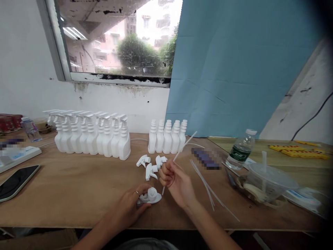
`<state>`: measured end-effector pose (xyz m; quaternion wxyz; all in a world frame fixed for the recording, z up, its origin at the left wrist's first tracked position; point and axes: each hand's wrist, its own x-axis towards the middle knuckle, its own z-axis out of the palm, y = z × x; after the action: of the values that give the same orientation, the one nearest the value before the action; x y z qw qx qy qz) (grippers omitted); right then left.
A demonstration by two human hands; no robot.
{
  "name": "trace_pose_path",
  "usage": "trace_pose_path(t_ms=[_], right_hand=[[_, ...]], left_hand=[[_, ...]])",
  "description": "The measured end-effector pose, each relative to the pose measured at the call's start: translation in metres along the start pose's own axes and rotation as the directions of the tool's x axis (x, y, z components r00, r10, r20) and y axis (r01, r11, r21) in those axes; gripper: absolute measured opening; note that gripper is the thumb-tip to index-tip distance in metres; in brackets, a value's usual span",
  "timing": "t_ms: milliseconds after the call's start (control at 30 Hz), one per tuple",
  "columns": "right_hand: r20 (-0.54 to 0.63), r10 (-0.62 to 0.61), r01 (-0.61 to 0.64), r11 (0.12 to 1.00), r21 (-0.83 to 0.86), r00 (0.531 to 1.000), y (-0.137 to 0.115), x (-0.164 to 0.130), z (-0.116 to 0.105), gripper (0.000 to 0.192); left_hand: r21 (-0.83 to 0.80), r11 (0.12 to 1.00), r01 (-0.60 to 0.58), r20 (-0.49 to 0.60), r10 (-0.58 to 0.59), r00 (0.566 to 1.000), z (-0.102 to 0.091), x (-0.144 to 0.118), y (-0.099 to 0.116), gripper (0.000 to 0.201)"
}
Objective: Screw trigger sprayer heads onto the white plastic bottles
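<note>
At the table's front, my left hand [134, 203] is closed around a white trigger spray head [151, 196], its round collar facing up. My right hand [177, 180] grips a thin white plastic tube [186, 145], which slants up to the right; its lower end shows beneath the fingers, close to the spray head. Just beyond my hands lie three loose spray heads, one of them [151, 171] nearest and another [143, 160] to its left. More thin tubes [205, 182] lie on the brown table to the right of my right hand.
A row of white bottles with spray heads [91, 139] stands at the back left. Several headless bottles [168, 139] stand at back centre. A phone [18, 180] lies left. On the right are a water bottle [240, 149] and a clear plastic cup [273, 180].
</note>
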<state>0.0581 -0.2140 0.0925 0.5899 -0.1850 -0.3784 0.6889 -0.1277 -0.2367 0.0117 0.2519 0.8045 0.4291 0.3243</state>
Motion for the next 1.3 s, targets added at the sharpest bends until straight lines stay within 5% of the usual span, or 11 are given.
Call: trace_pose_path(t_ms=[300,1300], right_hand=[[-0.024,-0.037,0.039,0.994,0.103,0.999,0.036,0.018,0.007,0.059],[-0.013,-0.026,0.026,0.997,-0.066,1.0,0.048,0.018,0.013,0.061]], left_hand=[[0.051,0.999,-0.007,0.005,0.006,1.0,0.004,0.0,-0.005,0.036],[0.073,0.997,-0.035,-0.023,0.037,0.999,0.004,0.001,-0.002,0.024]])
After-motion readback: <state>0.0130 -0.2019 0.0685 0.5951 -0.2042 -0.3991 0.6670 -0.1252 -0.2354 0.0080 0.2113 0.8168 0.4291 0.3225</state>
